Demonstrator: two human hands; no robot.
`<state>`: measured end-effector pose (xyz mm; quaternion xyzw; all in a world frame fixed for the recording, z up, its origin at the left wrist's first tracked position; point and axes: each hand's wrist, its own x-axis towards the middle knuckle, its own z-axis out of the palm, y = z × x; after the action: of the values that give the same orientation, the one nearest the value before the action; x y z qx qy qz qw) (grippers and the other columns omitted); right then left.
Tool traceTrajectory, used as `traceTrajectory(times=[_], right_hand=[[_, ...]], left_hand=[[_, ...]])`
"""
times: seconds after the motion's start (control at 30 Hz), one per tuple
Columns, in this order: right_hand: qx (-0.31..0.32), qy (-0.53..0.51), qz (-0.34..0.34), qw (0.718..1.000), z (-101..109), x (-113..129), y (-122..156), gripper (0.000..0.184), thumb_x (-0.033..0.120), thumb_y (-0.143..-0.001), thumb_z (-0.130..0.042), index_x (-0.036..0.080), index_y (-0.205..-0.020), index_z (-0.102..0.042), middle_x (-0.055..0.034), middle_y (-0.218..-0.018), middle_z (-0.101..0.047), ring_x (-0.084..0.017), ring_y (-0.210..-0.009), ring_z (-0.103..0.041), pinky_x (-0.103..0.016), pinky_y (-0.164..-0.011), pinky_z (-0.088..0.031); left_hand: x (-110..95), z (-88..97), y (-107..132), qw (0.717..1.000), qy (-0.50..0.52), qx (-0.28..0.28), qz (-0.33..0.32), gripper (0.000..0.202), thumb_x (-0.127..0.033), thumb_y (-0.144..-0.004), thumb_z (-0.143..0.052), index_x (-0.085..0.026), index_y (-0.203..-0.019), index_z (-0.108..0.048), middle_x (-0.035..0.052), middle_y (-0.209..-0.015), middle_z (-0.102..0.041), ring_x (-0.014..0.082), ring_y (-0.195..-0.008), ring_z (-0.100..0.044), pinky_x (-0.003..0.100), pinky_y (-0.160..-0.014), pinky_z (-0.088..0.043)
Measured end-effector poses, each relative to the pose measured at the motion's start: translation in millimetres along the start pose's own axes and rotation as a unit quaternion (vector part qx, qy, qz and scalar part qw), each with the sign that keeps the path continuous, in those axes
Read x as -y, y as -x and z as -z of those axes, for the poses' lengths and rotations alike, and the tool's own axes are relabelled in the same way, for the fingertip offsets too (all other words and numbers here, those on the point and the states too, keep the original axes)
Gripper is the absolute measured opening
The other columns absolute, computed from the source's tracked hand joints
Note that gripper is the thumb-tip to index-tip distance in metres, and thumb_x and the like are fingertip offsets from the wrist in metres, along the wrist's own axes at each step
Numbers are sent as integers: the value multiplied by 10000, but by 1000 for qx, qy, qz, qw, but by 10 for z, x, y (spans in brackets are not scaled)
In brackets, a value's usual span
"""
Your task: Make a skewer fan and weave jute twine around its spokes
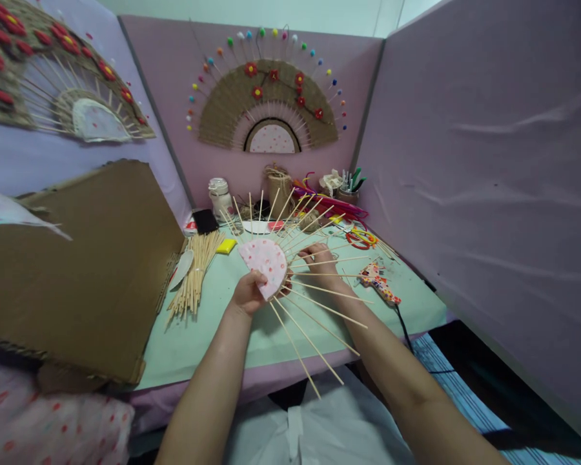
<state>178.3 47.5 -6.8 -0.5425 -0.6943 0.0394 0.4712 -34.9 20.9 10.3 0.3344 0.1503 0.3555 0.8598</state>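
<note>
Holding the spotty half-round piece (266,258) above the tabletop (184,361), the left hand (249,292) has its fingers closed on the bottom end, thumb in front and other fingers behind. I think a hard squeeze could bend it, and a loose grip could let it tip.

Thin sticks (310,341) spread out from its round edge, on the right side of the left fingers. They look easy to knock. The right hand (322,261) is in among them, so a bump from its wrist could push one crooked or pull it out. Its fingers are curled close together, just beside the round edge. I can't tell if they pinch anything.

To the right of the right fingers lies a flowery glue gun (377,283). I can't see if it is hot; if so, a careless hand could get burned. Its black cord (404,326) runs over the side, and a tug there could drag it down.

Far behind the right fingers are orange scissors (361,240). Left of the left fingers lies a bundle of sticks (196,278); a swinging arm might scatter it.
</note>
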Motion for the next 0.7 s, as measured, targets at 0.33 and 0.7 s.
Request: traceTrajectory(times=[0.33,0.7], right_hand=[[-37,-71,-120,990,-69,80,-3,179,321,-827,-494,193,-751,-594,-45,-731,-630,-178,-702,-548,-304,-680,-394],[-91,-155,-162,970,156,62,77,268,457,-804,-498,202,-745,-554,4,-644,-588,-146,-605,-536,-269,-607,-392]], left_hand=[[35,-38,10,1000,0,0,8,515,-96,-544,-526,-57,-1045,-641,164,-980,-711,263,-858,-678,402,-796,-510],[46,-59,-9,1000,-22,2,0,562,-77,-551,-488,-44,-1098,-610,192,-1061,-684,266,-902,-672,328,-711,-521]])
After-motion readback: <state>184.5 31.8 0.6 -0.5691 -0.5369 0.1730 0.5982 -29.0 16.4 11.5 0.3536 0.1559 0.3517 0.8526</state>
